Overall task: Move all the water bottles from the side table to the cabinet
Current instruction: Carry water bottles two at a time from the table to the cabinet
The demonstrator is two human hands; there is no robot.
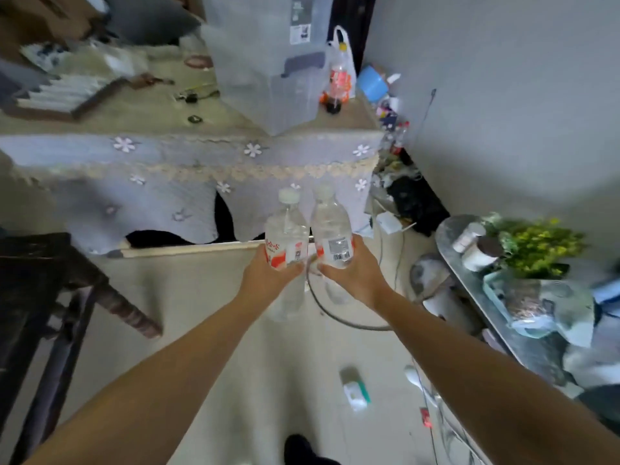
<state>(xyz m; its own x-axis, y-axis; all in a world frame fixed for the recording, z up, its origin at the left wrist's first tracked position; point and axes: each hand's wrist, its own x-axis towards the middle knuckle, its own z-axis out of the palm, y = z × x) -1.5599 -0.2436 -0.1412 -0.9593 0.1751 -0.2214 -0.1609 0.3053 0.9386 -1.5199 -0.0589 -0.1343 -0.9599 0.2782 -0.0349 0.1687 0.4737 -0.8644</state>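
Two clear water bottles with white caps and red-and-white labels are held upright side by side over the floor. My left hand [265, 276] grips the left water bottle [287, 229] around its lower half. My right hand [355, 271] grips the right water bottle [330, 226] the same way. Both arms stretch forward. The cabinet [188, 119], draped in a grey cloth with white flowers, stands straight ahead. The silvery side table [523, 344] runs along the right wall.
On the cabinet stand a large translucent plastic box [268, 68] and a red-labelled soda bottle [337, 82]. A dark wooden chair [50, 290] is at the left. The side table carries jars, a green plant [536, 246] and bags. Cables and a small white box [355, 389] lie on the floor.
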